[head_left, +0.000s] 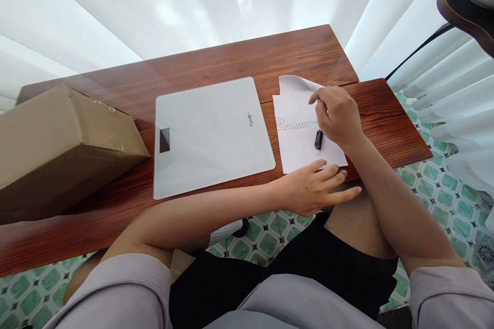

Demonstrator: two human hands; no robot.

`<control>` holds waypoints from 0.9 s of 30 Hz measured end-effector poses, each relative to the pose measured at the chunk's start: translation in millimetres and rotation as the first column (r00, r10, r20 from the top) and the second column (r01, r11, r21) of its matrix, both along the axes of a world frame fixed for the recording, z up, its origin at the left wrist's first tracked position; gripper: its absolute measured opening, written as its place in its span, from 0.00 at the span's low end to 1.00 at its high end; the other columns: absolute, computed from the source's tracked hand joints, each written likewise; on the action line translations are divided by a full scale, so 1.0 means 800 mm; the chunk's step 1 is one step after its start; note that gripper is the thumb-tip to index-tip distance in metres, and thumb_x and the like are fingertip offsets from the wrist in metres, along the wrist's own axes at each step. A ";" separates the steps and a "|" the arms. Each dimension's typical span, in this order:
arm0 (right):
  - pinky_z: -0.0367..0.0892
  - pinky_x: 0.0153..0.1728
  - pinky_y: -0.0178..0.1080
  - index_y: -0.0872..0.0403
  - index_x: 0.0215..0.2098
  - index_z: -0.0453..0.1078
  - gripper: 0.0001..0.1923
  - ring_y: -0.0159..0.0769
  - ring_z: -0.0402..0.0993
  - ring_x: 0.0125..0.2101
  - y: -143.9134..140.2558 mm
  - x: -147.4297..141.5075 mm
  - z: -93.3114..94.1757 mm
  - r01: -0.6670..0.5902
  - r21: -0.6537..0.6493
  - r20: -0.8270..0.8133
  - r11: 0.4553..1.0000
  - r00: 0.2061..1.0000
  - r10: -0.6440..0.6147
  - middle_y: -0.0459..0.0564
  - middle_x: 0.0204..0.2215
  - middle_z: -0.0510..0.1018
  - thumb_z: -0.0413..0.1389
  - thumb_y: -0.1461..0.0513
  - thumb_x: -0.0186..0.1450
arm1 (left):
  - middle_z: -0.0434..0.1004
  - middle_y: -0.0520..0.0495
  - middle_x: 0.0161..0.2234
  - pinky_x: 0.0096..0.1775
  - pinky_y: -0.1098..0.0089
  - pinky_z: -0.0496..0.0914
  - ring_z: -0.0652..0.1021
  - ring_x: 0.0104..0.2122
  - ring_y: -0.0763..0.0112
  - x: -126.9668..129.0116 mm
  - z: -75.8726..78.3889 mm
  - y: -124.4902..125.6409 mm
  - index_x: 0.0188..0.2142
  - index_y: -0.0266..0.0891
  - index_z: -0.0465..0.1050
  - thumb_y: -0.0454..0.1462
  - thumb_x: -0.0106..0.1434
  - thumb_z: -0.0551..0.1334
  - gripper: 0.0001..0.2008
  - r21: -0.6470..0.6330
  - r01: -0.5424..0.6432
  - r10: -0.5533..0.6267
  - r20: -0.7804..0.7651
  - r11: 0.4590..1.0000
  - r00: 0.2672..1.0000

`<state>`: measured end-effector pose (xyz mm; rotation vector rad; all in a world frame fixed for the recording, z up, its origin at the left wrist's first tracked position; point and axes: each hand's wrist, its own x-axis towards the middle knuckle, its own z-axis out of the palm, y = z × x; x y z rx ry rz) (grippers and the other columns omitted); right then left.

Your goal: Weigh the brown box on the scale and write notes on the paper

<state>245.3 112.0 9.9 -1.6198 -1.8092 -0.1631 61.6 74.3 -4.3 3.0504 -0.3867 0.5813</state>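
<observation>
A white sheet of paper (299,136) with a printed row of marks lies on the right part of the wooden table (239,61); its far corner curls up. My right hand (337,115) rests on the sheet, closed around a black pen (318,139) whose end sticks out below the hand. My left hand (318,187) lies flat with its fingers spread on the sheet's near edge, at the table's front edge.
A white glass scale (210,133) lies flat at the table's middle, left of the paper. A brown cardboard box (57,144) sits at the left end. White curtains hang behind and to the right. Green patterned floor tiles (436,175) show below.
</observation>
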 end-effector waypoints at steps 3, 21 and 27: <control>0.63 0.38 0.45 0.51 0.34 0.66 0.11 0.45 0.71 0.36 0.004 -0.009 -0.004 -0.019 -0.012 -0.001 1.000 1.000 0.019 0.51 0.32 0.76 0.44 0.67 0.66 | 0.75 0.35 0.51 0.46 0.58 0.68 0.75 0.48 0.55 0.000 0.001 0.000 0.65 0.35 0.66 0.34 0.70 0.56 0.24 0.090 0.048 -0.057 0.100 0.995 0.993; 0.63 0.37 0.45 0.50 0.33 0.60 0.08 0.45 0.70 0.34 0.011 -0.024 -0.008 -0.060 -0.018 0.050 0.998 0.997 0.061 0.50 0.31 0.74 0.46 0.69 0.65 | 0.80 0.46 0.46 0.48 0.63 0.71 0.77 0.44 0.65 -0.132 0.080 0.031 0.58 0.39 0.71 0.36 0.69 0.61 0.18 0.277 -0.373 0.284 0.313 0.886 0.906; 0.62 0.34 0.44 0.50 0.35 0.62 0.07 0.44 0.70 0.33 0.006 -0.045 -0.001 -0.095 0.025 0.069 0.995 0.993 0.093 0.49 0.29 0.73 0.48 0.69 0.64 | 0.81 0.44 0.46 0.46 0.61 0.71 0.79 0.44 0.61 -0.225 0.095 0.043 0.58 0.35 0.69 0.28 0.62 0.58 0.23 0.115 -0.639 0.556 0.393 0.761 0.733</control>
